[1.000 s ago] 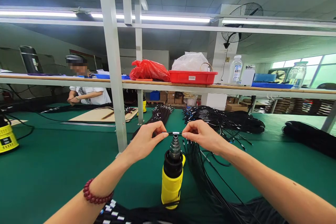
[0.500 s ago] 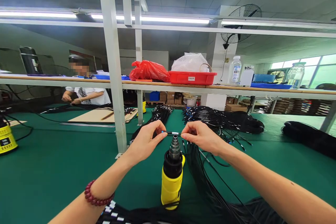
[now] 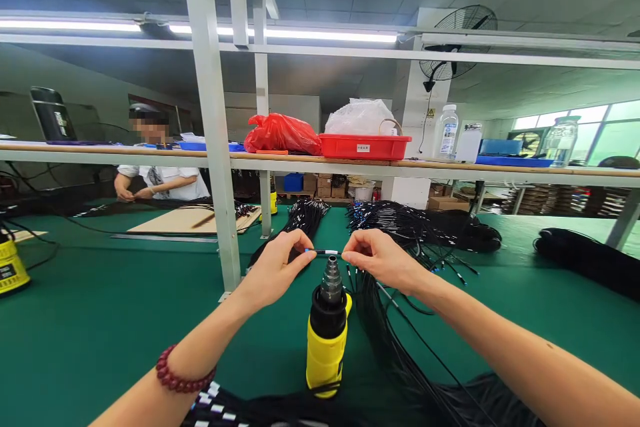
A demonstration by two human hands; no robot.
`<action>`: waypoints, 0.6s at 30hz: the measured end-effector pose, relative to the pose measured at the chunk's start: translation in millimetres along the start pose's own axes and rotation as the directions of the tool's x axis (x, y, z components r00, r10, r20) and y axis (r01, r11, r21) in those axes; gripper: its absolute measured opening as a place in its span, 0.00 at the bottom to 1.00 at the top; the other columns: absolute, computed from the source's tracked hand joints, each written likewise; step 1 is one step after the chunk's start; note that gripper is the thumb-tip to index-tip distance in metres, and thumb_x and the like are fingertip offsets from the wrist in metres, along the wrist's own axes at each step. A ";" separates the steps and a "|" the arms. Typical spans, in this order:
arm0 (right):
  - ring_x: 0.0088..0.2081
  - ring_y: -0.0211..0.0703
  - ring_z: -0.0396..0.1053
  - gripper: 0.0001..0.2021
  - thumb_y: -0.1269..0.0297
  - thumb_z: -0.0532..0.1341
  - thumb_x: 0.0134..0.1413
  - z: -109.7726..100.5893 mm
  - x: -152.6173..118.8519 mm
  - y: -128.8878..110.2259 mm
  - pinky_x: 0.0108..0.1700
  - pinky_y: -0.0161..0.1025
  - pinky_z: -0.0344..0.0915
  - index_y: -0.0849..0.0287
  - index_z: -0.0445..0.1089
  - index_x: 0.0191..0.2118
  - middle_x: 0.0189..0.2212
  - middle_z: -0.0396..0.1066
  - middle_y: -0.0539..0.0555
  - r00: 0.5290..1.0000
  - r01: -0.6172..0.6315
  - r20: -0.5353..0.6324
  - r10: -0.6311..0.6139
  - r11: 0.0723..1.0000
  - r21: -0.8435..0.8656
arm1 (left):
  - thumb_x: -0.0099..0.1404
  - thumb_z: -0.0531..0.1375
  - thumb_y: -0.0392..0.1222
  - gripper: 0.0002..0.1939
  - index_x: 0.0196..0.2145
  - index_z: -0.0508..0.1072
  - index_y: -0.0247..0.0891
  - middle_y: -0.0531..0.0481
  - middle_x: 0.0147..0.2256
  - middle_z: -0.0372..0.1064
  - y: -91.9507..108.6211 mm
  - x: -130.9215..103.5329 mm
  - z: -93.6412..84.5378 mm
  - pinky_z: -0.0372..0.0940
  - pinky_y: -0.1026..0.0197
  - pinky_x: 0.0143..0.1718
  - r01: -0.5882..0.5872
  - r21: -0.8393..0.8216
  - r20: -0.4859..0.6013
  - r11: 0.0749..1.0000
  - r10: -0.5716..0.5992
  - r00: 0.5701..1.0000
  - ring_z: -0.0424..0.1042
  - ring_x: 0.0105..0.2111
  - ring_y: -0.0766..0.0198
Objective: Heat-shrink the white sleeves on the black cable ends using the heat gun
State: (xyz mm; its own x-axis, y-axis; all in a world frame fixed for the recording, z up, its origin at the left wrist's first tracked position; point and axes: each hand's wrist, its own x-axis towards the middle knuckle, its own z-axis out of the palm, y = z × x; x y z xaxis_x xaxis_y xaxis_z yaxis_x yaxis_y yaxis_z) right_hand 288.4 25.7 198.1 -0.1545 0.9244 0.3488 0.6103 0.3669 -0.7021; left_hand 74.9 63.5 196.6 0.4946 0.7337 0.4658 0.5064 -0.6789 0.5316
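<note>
Between my hands a thin black cable [image 3: 320,252] with a white label sleeve [image 3: 331,253] is stretched level. My left hand [image 3: 280,267] pinches its left end, where a bit of blue shows at the fingertips. On the other side my right hand [image 3: 383,260] pinches the cable just past the white sleeve. Right below the sleeve is the metal nozzle [image 3: 331,280] of a yellow and black heat gun [image 3: 326,353], which stands upright with the nozzle pointing up. A small gap seems to separate nozzle and cable.
Bundles of black cables lie on the green table [image 3: 125,320]: a labelled bundle [image 3: 305,217] behind, a larger bundle [image 3: 400,223] right of it, a coil [image 3: 585,263] at far right. A white post [image 3: 227,240] stands left. A shelf carries a red tray [image 3: 365,147]. A person [image 3: 160,180] sits behind.
My hands hold the cable over the nozzle almost as before. The whole view has shifted slightly; the person's hands at the back moved a little.
</note>
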 end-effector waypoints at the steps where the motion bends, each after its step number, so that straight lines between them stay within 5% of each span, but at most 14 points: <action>1: 0.26 0.37 0.61 0.07 0.64 0.60 0.53 0.0 -0.2 -0.2 0.28 0.34 0.57 0.60 0.70 0.28 0.23 0.67 0.49 1.000 -0.004 -0.003 0.004 1.000 0.000 | 0.66 0.53 0.50 0.11 0.33 0.68 0.40 0.54 0.31 0.68 0.2 0.3 0.1 0.54 0.62 0.30 0.000 0.000 -0.007 1.000 0.000 1.000 0.62 0.30 0.63; 8: 0.25 0.37 0.63 0.14 0.62 0.55 0.59 -3.2 -3.8 0.3 0.28 0.34 0.57 0.60 0.70 0.26 0.21 0.66 0.49 0.995 0.019 0.099 -0.016 0.999 -0.031 | 0.71 0.44 0.54 0.26 0.20 0.62 0.39 0.56 0.20 0.58 -1.6 1.7 2.1 0.51 0.63 0.26 0.007 -0.037 0.055 0.999 -0.005 0.998 0.58 0.22 0.66; 18: 0.25 0.36 0.58 0.08 0.63 0.60 0.53 -3.5 -3.4 2.3 0.27 0.33 0.52 0.61 0.69 0.27 0.21 0.63 0.47 1.000 -0.002 -0.013 0.002 1.000 0.020 | 0.67 0.54 0.46 0.08 0.33 0.66 0.40 0.55 0.30 0.65 6.5 0.6 4.7 0.55 0.63 0.31 -0.034 -0.035 -0.027 0.999 0.033 0.999 0.61 0.32 0.63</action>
State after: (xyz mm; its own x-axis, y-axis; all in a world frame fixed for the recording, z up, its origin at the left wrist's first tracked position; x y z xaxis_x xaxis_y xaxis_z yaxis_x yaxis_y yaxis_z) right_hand 293.0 23.0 197.5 -0.1433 0.9238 0.3550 0.5948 0.3671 -0.7152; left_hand 81.8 59.4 197.0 0.4917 0.7116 0.5020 0.4641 -0.7019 0.5404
